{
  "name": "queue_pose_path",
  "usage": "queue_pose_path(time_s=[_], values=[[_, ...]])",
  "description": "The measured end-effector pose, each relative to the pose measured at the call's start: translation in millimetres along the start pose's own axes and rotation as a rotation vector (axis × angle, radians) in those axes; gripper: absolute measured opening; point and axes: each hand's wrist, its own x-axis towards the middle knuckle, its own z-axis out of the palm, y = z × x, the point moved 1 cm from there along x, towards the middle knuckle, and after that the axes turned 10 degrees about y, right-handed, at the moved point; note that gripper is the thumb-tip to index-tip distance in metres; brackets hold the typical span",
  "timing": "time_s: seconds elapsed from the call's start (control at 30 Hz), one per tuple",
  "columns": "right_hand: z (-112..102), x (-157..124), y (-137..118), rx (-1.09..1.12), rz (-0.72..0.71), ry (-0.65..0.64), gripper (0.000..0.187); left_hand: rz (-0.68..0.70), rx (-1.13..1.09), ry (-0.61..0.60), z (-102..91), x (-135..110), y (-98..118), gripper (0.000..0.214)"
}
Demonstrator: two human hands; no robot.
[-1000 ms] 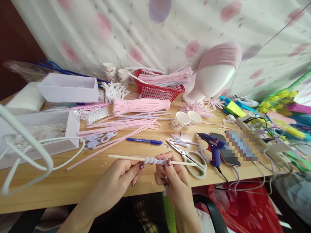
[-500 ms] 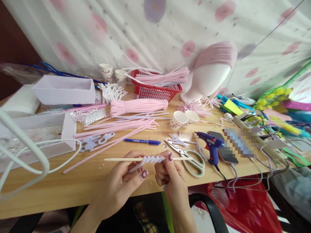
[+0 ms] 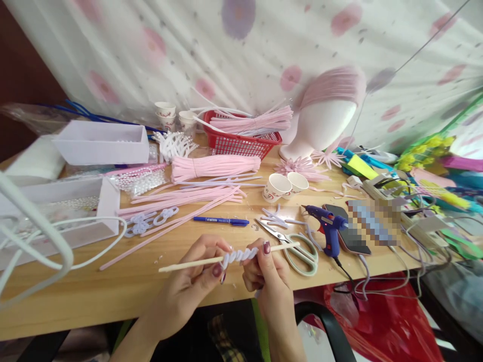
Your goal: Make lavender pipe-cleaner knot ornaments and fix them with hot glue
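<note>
A pale lavender pipe cleaner is coiled in several turns round a thin wooden stick, held above the front of the table. My left hand pinches the coil's left end between thumb and fingers, with the stick running out past it to the left. At the coil's right end, my right hand is closed round the stick and coil, thumb on top. The stick's other tip sticks out to the right, over the scissors. A blue pen lies just beyond my hands.
Right of the scissors are a blue glue gun and a phone with cables. Pink pipe cleaners, paper cups, a red basket and a foam head stand farther back. White boxes are at left.
The stick has tilted, its left end lower and its right end slightly higher. My left thumb and fingers have closed in on the coil's left end, where a loose tail hung before.
</note>
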Motion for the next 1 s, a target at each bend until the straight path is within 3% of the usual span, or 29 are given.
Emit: queue_pose_path(time_s=[0.17,0.3,0.7,1.0], values=[[-1,-1,1,-0.009,-0.009,-0.018,0.052,-0.026,-0.008,-0.015,-1.7,1,0,0.046],[-2,-3,2,-0.019,-0.032,-0.037,0.053,-0.029,-0.008,-0.103,-2.5,3,-4,0.051],[-3,-2,1,-0.091,-0.054,-0.070,0.054,-0.070,-0.064,-0.201,-0.6,9,-4,0.048],[-1,2,1,-0.081,0.028,-0.034,0.054,-0.162,-0.076,-0.160,-2.7,14,-3,0.048]])
